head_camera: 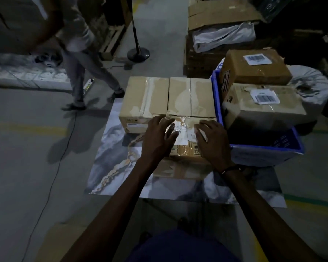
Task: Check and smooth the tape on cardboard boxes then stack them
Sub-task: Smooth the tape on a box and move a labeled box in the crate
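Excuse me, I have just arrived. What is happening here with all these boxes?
A person is checking the tape on a cardboard box that lies on a marble-patterned table. The left hand and right hand both rest flat on its top, on either side of a white label. Two taped boxes sit side by side just behind it. To the right, a blue crate holds two more labelled boxes. Another person walks past on the left.

Single head-worn view, wide-angle, facing forward and down from above. Close over table (110, 167); both forearms reach in from bottom edge. Floor (27, 148) and far stacks toward top. No second view.
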`<act>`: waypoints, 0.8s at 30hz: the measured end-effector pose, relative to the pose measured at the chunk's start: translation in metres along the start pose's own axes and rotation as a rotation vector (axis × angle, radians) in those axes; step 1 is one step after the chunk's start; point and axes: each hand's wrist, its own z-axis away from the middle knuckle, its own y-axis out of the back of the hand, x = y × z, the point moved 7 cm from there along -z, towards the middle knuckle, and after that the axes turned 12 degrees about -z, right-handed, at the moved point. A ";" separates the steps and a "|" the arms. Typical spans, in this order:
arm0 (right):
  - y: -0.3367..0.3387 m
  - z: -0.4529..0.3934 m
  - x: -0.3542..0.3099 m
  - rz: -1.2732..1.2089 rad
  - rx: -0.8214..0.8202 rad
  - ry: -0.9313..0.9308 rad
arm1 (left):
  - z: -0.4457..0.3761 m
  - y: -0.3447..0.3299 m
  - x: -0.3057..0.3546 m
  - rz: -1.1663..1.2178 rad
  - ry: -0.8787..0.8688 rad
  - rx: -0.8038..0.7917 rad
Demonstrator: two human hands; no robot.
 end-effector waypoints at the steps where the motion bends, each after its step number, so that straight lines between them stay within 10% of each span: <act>1: -0.001 0.000 0.002 0.006 -0.011 -0.003 | 0.000 0.001 0.002 0.002 0.010 -0.011; 24: -0.014 0.014 0.005 -0.142 -0.182 -0.120 | 0.012 -0.007 0.001 0.111 0.125 -0.214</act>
